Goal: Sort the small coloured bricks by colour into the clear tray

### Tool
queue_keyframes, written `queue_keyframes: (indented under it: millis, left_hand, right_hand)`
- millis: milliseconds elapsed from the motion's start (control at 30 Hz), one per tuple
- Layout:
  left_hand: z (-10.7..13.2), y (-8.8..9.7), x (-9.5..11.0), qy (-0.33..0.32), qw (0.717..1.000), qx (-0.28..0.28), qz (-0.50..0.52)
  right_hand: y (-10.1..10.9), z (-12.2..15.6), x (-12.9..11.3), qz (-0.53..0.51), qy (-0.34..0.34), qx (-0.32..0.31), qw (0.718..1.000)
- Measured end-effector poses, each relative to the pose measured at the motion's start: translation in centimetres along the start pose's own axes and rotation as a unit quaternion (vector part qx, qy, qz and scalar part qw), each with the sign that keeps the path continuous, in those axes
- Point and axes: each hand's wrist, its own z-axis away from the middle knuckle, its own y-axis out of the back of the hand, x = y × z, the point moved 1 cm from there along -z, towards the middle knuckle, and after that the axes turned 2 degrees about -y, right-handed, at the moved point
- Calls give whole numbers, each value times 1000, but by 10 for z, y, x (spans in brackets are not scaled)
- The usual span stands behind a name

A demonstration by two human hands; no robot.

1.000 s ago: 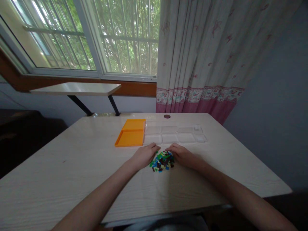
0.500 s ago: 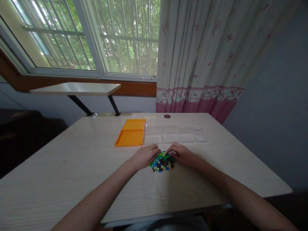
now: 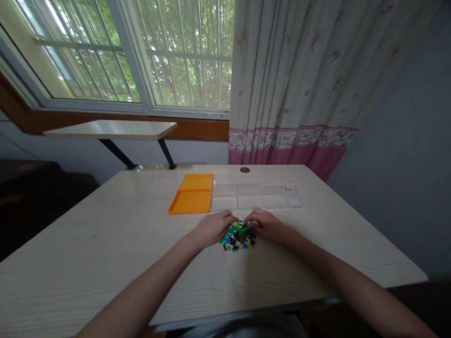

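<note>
A small heap of building bricks (image 3: 238,237), in green, blue, brown, yellow and cream, lies on the table between my two hands. My left hand (image 3: 214,228) rests against the heap's left and far side, its fingers bent together with the tips at the bricks. From the right, my right hand (image 3: 267,225) reaches the heap's far right edge, thumb and fingers curled in around dark bricks there. Whatever is between the fingertips of either hand is too small to make out. Beyond the hands stands a row of clear plastic trays (image 3: 248,202), next to an open orange case (image 3: 192,202).
The pale wood-grain table (image 3: 105,267) runs back to a wall with a window and a curtain (image 3: 289,94). A raised shelf (image 3: 116,129) on dark legs stands at the back left. A round cable hole (image 3: 244,170) sits near the far edge.
My left hand has shifted slightly to the right, its fingertips further over the heap's far edge. The right hand has hardly moved.
</note>
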Motion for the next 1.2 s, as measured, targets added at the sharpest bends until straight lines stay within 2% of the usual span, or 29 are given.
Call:
queue_keyframes:
  millis: [433,800,1200]
  left_hand:
    - [2,2,-1,-16,1000,15,9]
    - [-1,-2,13,-48,995,49,70]
    - [-6,-5,18,2,995,59,78]
  right_hand:
    - [15,3,-9,-23,-7,-13,1000]
    - [1,4,-7,-41,18,-17,999]
    - [0,3,-7,-30,2,-18,999]
